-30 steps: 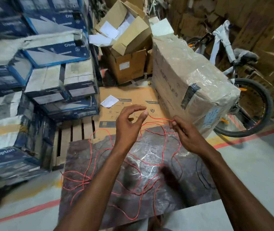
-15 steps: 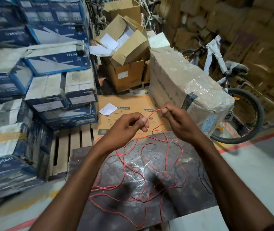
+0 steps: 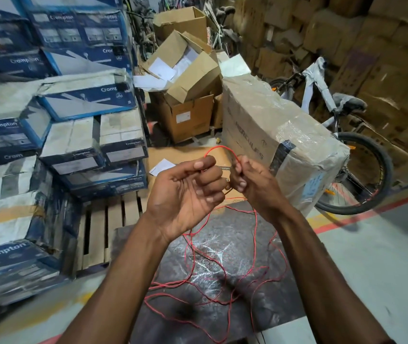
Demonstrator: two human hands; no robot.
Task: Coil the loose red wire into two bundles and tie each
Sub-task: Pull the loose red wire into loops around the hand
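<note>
A thin red wire (image 3: 224,274) trails in loose tangled loops over a dark plastic-wrapped slab (image 3: 282,306) below my arms. Both hands are raised above it, close together. My left hand (image 3: 188,194) faces palm up, fingers curled, and pinches the wire between thumb and fingers. My right hand (image 3: 250,181) grips the wire with curled fingers just to the right. A small arch of wire stands up between the two hands. Several strands hang from both hands down to the slab.
Stacked blue and white boxes (image 3: 73,135) fill the left on a wooden pallet (image 3: 103,234). A large wrapped carton (image 3: 279,135) sits right of my hands, a bicycle (image 3: 347,155) behind it. Open cardboard boxes (image 3: 188,95) stand at the back. A red floor line (image 3: 376,209) runs right.
Both hands have risen and come closer together. The wire loop between them has shortened into a small arch, and more wire has lifted off the slab.
</note>
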